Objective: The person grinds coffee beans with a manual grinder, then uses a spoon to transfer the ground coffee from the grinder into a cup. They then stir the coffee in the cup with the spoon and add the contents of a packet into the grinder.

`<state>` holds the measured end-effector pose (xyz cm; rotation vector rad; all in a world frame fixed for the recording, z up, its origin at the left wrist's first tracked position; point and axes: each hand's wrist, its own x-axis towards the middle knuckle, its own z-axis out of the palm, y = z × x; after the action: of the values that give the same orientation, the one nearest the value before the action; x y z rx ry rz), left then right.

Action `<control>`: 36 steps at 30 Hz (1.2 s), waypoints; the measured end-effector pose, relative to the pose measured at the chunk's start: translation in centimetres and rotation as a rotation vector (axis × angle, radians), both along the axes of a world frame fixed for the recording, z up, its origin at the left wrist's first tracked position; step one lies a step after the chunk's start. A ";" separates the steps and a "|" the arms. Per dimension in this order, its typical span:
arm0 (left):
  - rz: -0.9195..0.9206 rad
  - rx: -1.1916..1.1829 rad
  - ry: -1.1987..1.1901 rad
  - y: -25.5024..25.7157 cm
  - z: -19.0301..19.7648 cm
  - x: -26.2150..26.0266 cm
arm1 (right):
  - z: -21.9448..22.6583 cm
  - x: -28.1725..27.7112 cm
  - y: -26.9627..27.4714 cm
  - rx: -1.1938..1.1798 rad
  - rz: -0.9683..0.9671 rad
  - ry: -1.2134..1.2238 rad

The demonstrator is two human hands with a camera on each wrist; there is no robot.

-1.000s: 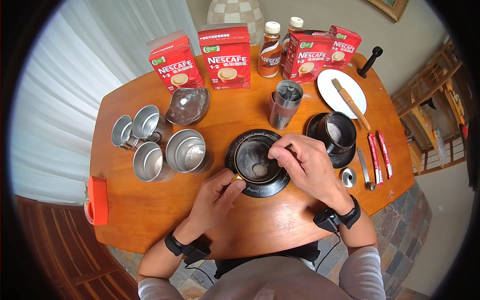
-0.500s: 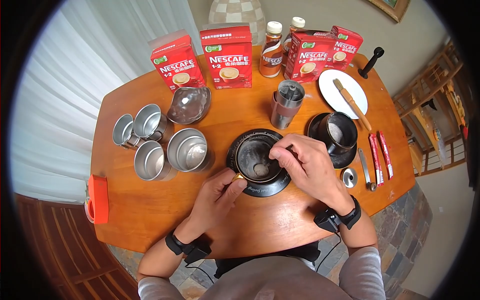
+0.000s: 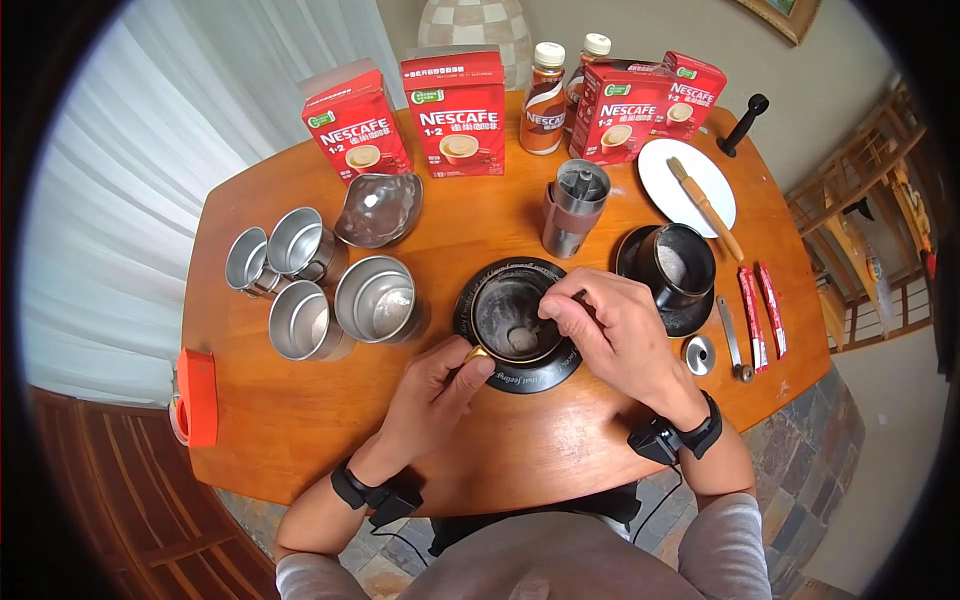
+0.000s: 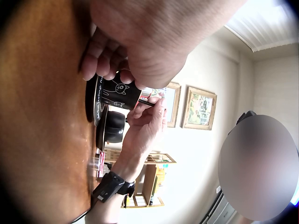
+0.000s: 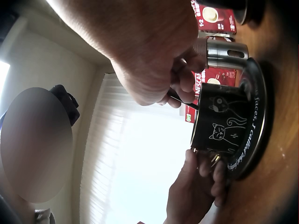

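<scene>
A black cup with white cat drawings point(image 5: 223, 119) stands on a black saucer with white lettering point(image 3: 532, 382), in the middle of the table. Its gold handle point(image 3: 477, 354) is pinched by my left hand point(image 3: 430, 395), thumb on top. My right hand point(image 3: 620, 335) holds a dark spoon point(image 5: 185, 102) over the rim, between thumb and fingers. In the head view the spoon's bowl lies low inside the cup, where pale powder clings to the dark wall. The fingers of the right hand hide most of the spoon's stem.
Several steel mugs point(image 3: 375, 298) stand left, near a dark wavy dish point(image 3: 379, 210). A grinder point(image 3: 575, 210) stands behind the cup. To the right are a second black cup point(image 3: 690, 292), white plate with brush point(image 3: 660, 165), metal scoop point(image 3: 729, 335) and red sachets point(image 3: 752, 325). Red boxes point(image 3: 456, 130) line the back.
The head view shifts very slightly. Both hands keep their hold, and the spoon stays in nearly the same place inside the cup.
</scene>
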<state>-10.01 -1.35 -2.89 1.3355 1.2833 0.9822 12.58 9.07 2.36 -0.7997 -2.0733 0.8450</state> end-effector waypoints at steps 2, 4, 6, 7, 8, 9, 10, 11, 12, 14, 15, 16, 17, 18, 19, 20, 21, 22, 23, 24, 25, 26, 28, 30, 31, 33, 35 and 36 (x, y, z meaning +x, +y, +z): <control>0.003 -0.002 -0.002 0.0 0.3 0.1 | 0.0 0.0 0.0 0.004 0.001 -0.001; 0.003 -0.002 0.005 0.0 0.3 0.1 | -0.1 0.0 0.0 -0.001 0.000 -0.004; 0.002 0.000 0.006 0.0 0.3 0.1 | 0.0 0.0 0.0 -0.008 -0.001 -0.005; 0.001 0.001 0.005 0.0 0.3 0.1 | 0.0 0.0 0.0 -0.011 -0.002 -0.005; 0.000 0.003 0.003 0.1 0.2 0.1 | -0.1 0.0 0.0 0.023 0.001 -0.006; 0.001 0.000 0.000 0.1 0.3 0.1 | -0.1 0.0 0.1 0.058 0.004 -0.007; 0.002 -0.003 -0.003 0.1 0.4 0.1 | -0.2 0.0 0.1 0.093 0.007 -0.008; 0.003 -0.006 -0.005 0.1 0.4 0.1 | -0.2 0.0 0.1 0.079 0.007 -0.008; 0.002 -0.006 -0.006 0.1 0.4 0.1 | -0.1 0.0 0.1 0.065 0.007 -0.008; 0.000 -0.007 -0.008 0.0 0.2 0.1 | -0.1 0.1 0.1 0.044 0.003 -0.004; -0.001 -0.009 -0.003 0.0 0.1 0.0 | -0.1 0.1 0.1 0.036 0.000 0.001; -0.002 -0.012 0.002 0.0 0.0 0.0 | -0.2 0.1 0.1 0.029 -0.002 0.007; -0.002 -0.015 0.007 0.0 0.0 0.0 | -0.1 0.1 0.1 0.028 -0.001 0.007; 0.011 -0.009 -0.007 0.0 0.0 0.1 | -0.1 0.0 0.0 0.026 0.000 0.007; 0.024 -0.002 -0.020 0.1 0.2 0.2 | -0.1 0.0 0.0 0.025 0.001 0.008; 0.037 0.005 -0.033 0.1 0.4 0.4 | -0.1 0.0 0.0 0.010 0.004 0.006; 0.037 0.005 -0.034 0.1 0.4 0.4 | -0.2 0.1 0.0 -0.005 0.006 0.005; 0.037 0.004 -0.035 0.1 0.4 0.4 | -0.2 0.1 0.0 -0.021 0.008 0.003; 0.036 0.004 -0.036 0.1 0.5 0.4 | -0.1 0.1 0.0 -0.016 0.002 0.006; 0.024 0.000 -0.023 0.1 0.4 0.3 | 0.0 0.1 0.0 -0.011 -0.003 0.009; 0.013 -0.004 -0.010 0.1 0.3 0.2 | 0.1 0.1 0.0 -0.006 -0.009 0.011; 0.002 -0.008 0.002 0.0 0.2 0.1 | 0.1 0.1 0.0 -0.002 -0.013 0.014; 0.004 -0.015 -0.001 0.0 0.4 0.1 | 0.0 0.1 0.0 0.005 -0.020 0.019; 0.013 -0.012 -0.012 0.1 0.5 0.2 | 0.0 0.1 0.0 -0.004 -0.020 0.008; 0.024 -0.007 -0.020 0.1 0.5 0.3 | 0.0 0.0 0.0 -0.009 -0.020 0.003; 0.030 -0.001 -0.030 0.1 0.3 0.3 | 0.0 0.1 0.0 -0.005 -0.021 0.003; 0.024 0.003 -0.032 0.1 -0.1 0.2 | -0.1 0.1 0.0 0.000 -0.021 0.004; 0.025 0.006 -0.032 0.1 -0.1 0.2 | 0.0 0.1 0.0 0.003 -0.020 0.005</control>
<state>-9.83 -1.27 -2.96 1.3063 1.2766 1.0210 12.65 9.09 2.33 -0.8152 -2.0581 0.8324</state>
